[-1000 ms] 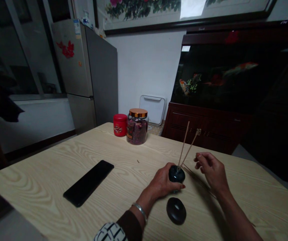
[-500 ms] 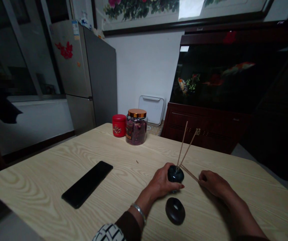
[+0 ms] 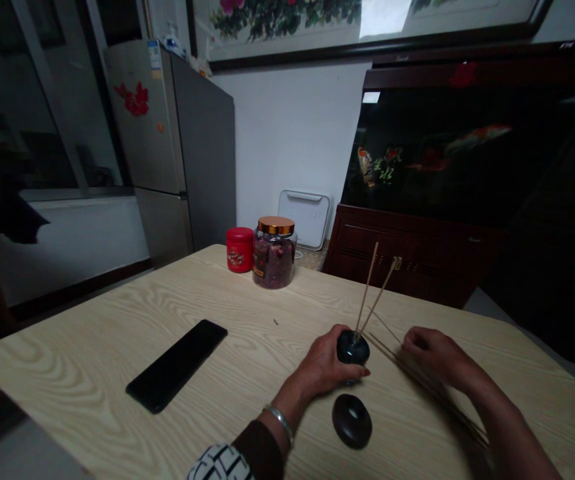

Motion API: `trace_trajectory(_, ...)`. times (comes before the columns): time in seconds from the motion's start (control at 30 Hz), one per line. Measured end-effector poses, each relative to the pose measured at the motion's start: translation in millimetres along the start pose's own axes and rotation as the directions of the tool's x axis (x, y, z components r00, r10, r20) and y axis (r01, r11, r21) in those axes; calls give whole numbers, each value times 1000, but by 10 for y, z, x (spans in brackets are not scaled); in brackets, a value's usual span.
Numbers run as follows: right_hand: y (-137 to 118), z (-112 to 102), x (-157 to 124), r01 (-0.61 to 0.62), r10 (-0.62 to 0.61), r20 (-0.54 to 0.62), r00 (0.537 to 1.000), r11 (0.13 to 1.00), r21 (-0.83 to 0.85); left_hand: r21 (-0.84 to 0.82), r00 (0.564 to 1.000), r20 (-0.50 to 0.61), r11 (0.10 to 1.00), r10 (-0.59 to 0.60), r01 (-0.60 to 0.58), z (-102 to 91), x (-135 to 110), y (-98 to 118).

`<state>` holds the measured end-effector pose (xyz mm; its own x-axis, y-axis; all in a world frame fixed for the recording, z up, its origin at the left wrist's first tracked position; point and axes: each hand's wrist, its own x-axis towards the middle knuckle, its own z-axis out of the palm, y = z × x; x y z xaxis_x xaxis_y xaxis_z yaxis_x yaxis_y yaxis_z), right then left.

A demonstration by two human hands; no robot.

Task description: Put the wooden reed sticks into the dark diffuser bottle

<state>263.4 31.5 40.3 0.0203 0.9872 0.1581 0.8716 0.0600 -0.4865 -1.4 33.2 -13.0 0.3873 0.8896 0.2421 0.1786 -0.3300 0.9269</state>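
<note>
My left hand (image 3: pixel 325 359) is closed around a small dark glass diffuser bottle (image 3: pixel 353 348) standing on the table. Two thin reed sticks (image 3: pixel 370 287) lean up and out of its neck. My right hand (image 3: pixel 432 352), off to the bottle's right, pinches one thin reed stick (image 3: pixel 384 324) that points up toward the left. Beneath that hand, more reed sticks (image 3: pixel 427 383) lie on the table, partly in shadow. A dark round lid with a hole in its middle (image 3: pixel 351 421) lies just in front of the bottle.
A black phone (image 3: pixel 177 365) lies to the left on the wooden table (image 3: pixel 247 387). Toward the back edge stand a red canister (image 3: pixel 240 250) and a glass jar with a copper lid (image 3: pixel 274 257). Beyond the table are a fridge (image 3: pixel 202 147) and a fish tank (image 3: pixel 432 147).
My right hand has risen slightly from the sticks on the table and now has a single stick in its pinch. The left hand still holds the bottle in place.
</note>
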Motion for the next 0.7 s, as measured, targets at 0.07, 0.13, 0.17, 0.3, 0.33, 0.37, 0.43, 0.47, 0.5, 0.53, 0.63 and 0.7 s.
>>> trace_trajectory(0.07,-168,-203,-42,74,-43,-124,991,964,257,-6,1000,4,1000,-2,2,-3,1,3)
trace_trajectory(0.13,-374,-371,-101,105,69,-321,945,862,496,-12,1000,7,1000,-5,5,-4,4,4)
trace_trajectory(0.17,-484,-429,-132,135,154,-405,901,789,600,-15,1000,10,1000,-6,6,-5,6,4)
trace_trajectory(0.3,-863,-463,-218,345,356,-531,769,469,813,-24,1000,13,1000,-2,3,-7,8,5)
trace_trajectory(0.33,-925,-436,-224,378,367,-542,756,432,819,-23,1000,13,1000,0,1,-8,7,6)
trace_trajectory(0.37,-971,-403,-225,401,367,-557,745,421,813,-21,1000,12,1000,0,0,-9,6,8)
trace_trajectory(0.43,-1024,-333,-217,430,343,-595,727,449,783,-14,1000,11,1000,-2,2,-12,1,13)
trace_trajectory(0.47,-1036,-300,-210,436,324,-611,722,473,766,-10,1000,12,1000,-2,2,-14,-1,17)
trace_trajectory(0.5,-1042,-269,-204,435,306,-621,721,497,750,-4,1000,11,1000,-3,3,-15,-4,21)
trace_trajectory(0.53,-1045,-242,-198,430,289,-627,724,521,737,1,1000,10,1000,-6,6,-17,-7,26)
trace_trajectory(0.63,-1047,-172,-187,396,243,-612,752,575,716,7,1000,8,1000,-13,13,-16,-12,38)
trace_trajectory(0.7,-1050,-128,-182,367,218,-593,775,608,704,1,1000,12,1000,-16,16,-14,-13,43)
